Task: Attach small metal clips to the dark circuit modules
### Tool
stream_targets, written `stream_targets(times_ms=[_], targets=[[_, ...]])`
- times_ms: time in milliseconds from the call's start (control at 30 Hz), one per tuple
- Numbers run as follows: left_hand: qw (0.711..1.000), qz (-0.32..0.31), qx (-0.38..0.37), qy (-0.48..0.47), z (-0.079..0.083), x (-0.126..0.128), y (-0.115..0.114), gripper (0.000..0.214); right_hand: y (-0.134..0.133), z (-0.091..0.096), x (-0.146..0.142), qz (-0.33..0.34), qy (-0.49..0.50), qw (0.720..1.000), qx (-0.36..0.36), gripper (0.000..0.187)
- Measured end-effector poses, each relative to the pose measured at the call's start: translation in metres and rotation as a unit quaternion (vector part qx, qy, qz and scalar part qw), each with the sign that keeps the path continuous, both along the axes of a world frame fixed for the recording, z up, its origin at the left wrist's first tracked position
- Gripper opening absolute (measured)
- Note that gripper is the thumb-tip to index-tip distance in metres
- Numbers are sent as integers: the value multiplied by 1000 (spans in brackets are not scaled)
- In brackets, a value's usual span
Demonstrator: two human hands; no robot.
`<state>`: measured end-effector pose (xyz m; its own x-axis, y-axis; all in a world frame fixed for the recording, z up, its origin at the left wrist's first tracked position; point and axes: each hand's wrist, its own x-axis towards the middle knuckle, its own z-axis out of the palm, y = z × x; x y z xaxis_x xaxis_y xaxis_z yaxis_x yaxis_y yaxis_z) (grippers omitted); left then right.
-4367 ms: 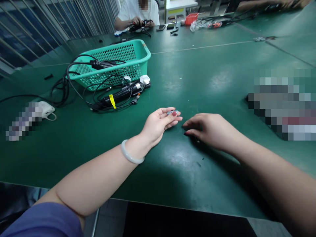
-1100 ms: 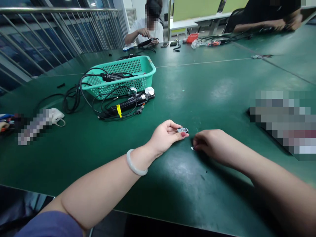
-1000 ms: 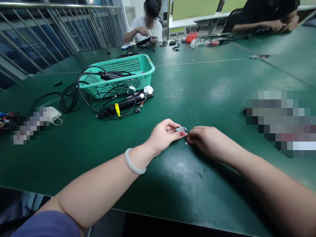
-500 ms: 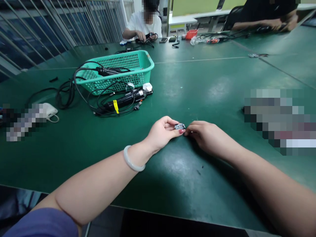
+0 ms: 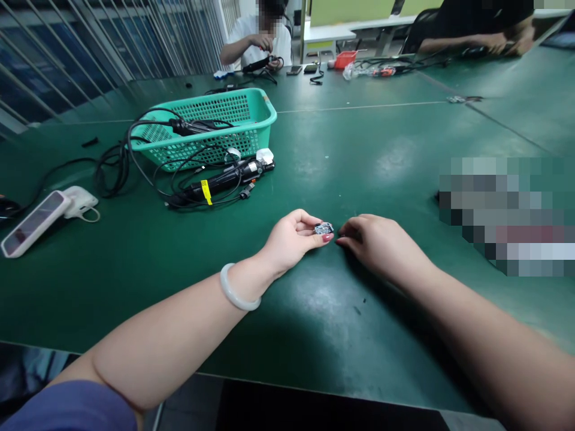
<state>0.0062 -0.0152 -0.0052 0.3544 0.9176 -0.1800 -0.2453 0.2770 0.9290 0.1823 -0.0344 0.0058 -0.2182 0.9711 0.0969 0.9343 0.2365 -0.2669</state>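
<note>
Between thumb and fingers, my left hand [image 5: 294, 238] pinches a small circuit board [image 5: 323, 228], silvery and dark, just above the green table [image 5: 309, 335]. A pale bangle circles my left wrist. Close by on the right, my right hand [image 5: 371, 239] has its thumb and fingertips drawn together around a tiny dark bit that I cannot make out. A narrow gap separates these fingertips from the board. Two small dark specks lie on the table nearer to me.
A green plastic basket [image 5: 204, 143] holds a black cabled tool. Before it lies another black tool [image 5: 224, 181] with a yellow tag. A white-cased phone [image 5: 36, 224] rests at left, a blurred-out object [image 5: 507, 221] at right. Two people work across the table.
My right fingertips have drawn slightly away from the circuit board, leaving a small gap. The view has shifted a little. Across the table, one person's hand has lifted.
</note>
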Motion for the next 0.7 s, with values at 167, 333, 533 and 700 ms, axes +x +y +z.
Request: stream_targets(times_ms=[167, 333, 533, 700], targets=[[1000, -3, 5, 2, 0, -1, 0, 36, 5, -2, 4, 57, 16, 998, 9, 26], [1000, -7, 6, 1, -1, -1, 0, 36, 9, 1, 18, 22, -5, 1000, 15, 15], [1000, -16, 2, 21, 1, 0, -1, 33, 13, -3, 18, 24, -45, 999, -10, 21], [999, -26, 14, 42, 1, 0, -2, 31, 9, 5, 22, 34, -83, 994, 55, 25]])
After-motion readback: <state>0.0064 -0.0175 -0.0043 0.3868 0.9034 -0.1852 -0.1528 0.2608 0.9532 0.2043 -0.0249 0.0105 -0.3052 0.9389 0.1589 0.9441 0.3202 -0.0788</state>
